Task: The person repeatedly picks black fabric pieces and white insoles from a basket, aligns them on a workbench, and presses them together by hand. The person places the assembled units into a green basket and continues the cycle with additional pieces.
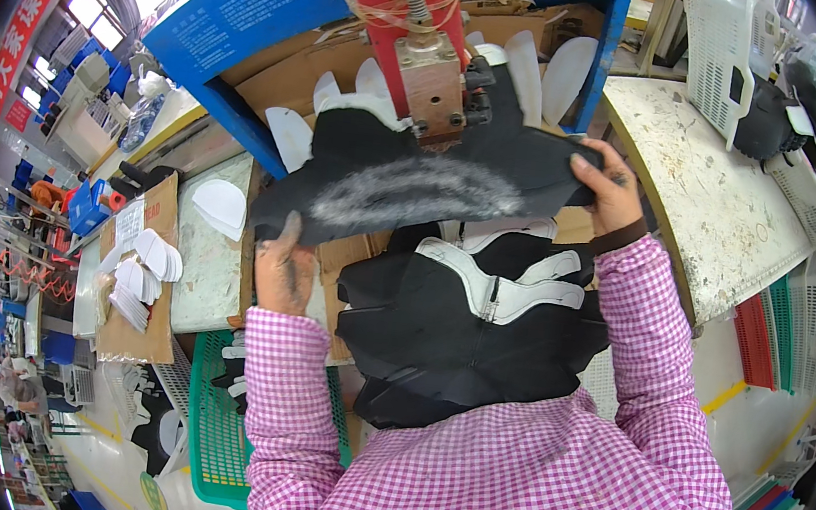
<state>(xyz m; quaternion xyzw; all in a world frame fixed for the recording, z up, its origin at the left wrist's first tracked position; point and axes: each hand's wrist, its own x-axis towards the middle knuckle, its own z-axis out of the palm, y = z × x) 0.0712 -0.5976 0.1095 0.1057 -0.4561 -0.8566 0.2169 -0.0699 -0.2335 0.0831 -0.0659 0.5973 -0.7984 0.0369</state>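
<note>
Black material [425,197] is pinched at one end by the left hand [285,271] and at the other by the right hand [617,188], near a red machine [382,56].

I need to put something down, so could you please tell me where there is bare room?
The widest bare patch is the right tabletop, between the blue frame and white basket. A smaller one is on the left tabletop, beside the cardboard and nearer than the loose white piece. It is crowded centrally, around the held black piece and stacked black pieces.
</note>
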